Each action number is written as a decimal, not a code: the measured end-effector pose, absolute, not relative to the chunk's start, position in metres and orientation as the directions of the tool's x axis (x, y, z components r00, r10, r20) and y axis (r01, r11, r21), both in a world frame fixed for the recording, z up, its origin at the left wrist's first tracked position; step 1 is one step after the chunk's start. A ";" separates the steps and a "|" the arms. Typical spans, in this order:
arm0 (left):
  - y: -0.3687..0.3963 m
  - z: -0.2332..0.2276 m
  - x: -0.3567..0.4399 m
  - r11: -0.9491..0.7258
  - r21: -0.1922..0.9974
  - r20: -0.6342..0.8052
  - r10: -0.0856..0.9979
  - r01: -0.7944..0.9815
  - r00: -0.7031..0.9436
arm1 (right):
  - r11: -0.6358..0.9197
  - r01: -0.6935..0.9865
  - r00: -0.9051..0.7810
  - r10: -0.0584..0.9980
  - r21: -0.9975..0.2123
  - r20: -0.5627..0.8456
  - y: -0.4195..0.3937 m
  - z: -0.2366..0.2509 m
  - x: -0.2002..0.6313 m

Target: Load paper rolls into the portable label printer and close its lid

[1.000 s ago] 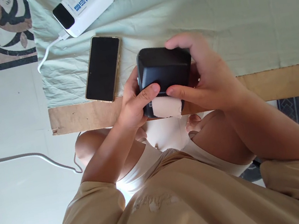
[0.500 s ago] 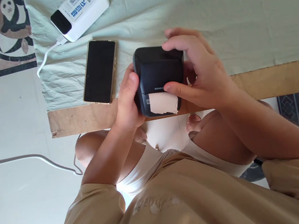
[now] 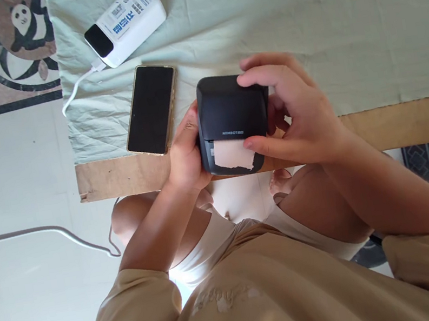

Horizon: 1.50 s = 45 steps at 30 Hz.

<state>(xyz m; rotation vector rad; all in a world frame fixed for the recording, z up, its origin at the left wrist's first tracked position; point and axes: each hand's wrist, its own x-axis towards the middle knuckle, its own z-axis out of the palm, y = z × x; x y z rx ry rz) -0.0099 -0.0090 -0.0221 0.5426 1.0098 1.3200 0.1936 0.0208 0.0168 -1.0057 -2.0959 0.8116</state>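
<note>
Two hands on small black label printer (image 3: 232, 116), sitting at near edge of table (image 3: 397, 121), partly on green cloth (image 3: 297, 15). Left hand (image 3: 186, 157) wrapped against printer's left side, steadying. Right hand (image 3: 296, 108) curled over top right corner, thumb tip touching torn paper strip (image 3: 233, 154) sticking out of front slot. Both grips closed on printer body. Step in hand, likely: handling paper at the outlet. Next move probably calls for pinching strip between thumb and finger, left hand bracing. Phone (image 3: 151, 109) just left of printer, screen dark; power bank (image 3: 124, 23) with cable beyond it.
</note>
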 end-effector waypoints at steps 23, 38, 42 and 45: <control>-0.015 -0.021 -0.016 0.193 0.891 -0.152 0.980 -0.411 0.131 | 0.507 0.793 -0.500 0.859 -0.337 0.113 0.013 0.037 0.184; -0.010 -0.025 -0.020 0.224 0.829 -0.243 0.970 -0.513 0.031 | 0.016 0.234 0.126 0.991 -0.972 0.047 0.079 0.005 0.273; -0.010 -0.026 -0.020 0.210 0.833 -0.222 0.974 -0.511 0.037 | -0.011 0.582 0.191 0.974 -0.813 0.124 0.079 -0.006 0.278; -0.010 -0.026 -0.020 0.227 0.830 -0.243 0.969 -0.509 0.037 | -0.019 0.698 0.176 0.973 -0.716 0.146 0.081 -0.006 0.279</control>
